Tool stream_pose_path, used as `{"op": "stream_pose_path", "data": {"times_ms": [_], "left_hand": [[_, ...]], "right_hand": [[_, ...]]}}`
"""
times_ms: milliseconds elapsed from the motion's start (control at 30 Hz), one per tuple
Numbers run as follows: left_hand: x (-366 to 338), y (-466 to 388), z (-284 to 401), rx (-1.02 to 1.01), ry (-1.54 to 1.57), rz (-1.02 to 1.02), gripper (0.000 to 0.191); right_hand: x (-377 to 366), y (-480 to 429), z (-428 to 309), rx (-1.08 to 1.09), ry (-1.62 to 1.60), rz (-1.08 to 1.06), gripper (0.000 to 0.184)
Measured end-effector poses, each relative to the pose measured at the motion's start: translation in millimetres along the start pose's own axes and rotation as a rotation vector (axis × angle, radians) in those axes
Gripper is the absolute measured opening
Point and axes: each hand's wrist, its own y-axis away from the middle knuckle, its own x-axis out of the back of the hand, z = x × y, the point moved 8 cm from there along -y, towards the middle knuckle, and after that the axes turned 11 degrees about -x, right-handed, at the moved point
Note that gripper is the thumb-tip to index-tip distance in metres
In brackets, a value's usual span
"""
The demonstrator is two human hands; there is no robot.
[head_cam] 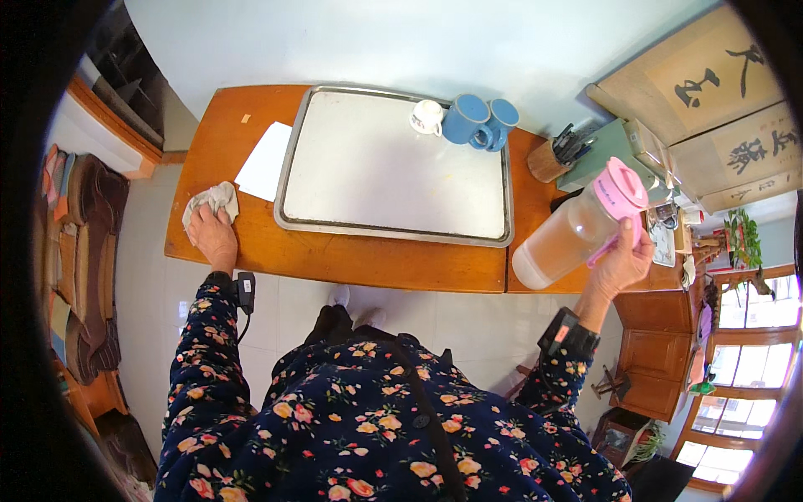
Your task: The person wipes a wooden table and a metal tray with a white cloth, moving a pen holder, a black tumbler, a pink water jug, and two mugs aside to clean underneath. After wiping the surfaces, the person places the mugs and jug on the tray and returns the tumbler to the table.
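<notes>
My right hand (621,260) grips the pink handle of a frosted plastic pitcher (568,232) with a pink lid, tilted over the right part of the wooden table. Whether its base touches the tabletop I cannot tell. At the table's left end, my left hand (213,233) rests on a crumpled pale cloth (216,197), fingers pressed into it. Between my hands lies a metal-rimmed white tray (389,182). Near its far right corner stand two blue mugs (466,118) and a small white cup (428,117) that looks upturned.
White paper sheets (266,163) lie on the wooden table (370,257), left of the tray. Beyond the pitcher are a pen holder (547,161) and a green box (596,154). Calligraphy scrolls (702,81) hang at the right. A sofa (94,263) stands off to the left.
</notes>
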Motion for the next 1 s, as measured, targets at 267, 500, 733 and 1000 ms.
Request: {"op": "stream_pose_path", "data": {"times_ms": [267,500,733,1000], "left_hand": [[2.4,-4.8,1.7,0.028,-0.027,-0.067,0.031],[5.6,-1.7,-1.6,0.032,-0.066,-0.071,0.032],[16.6,5.0,13.9,0.048,-0.025,-0.066,0.032],[14.7,1.6,24.3,0.087,0.028,-0.121,0.034]], "right_hand": [[-78.4,26.0,-36.1,-0.097,-0.185,-0.167,0.026],[-196.5,54.8,-4.7,-0.235,-0.414,-0.324,0.032],[-250.2,73.0,2.4,-0.221,-0.460,-0.400,0.032],[-248.7,76.8,1.6,-0.179,-0.394,-0.379,0.035]]}}
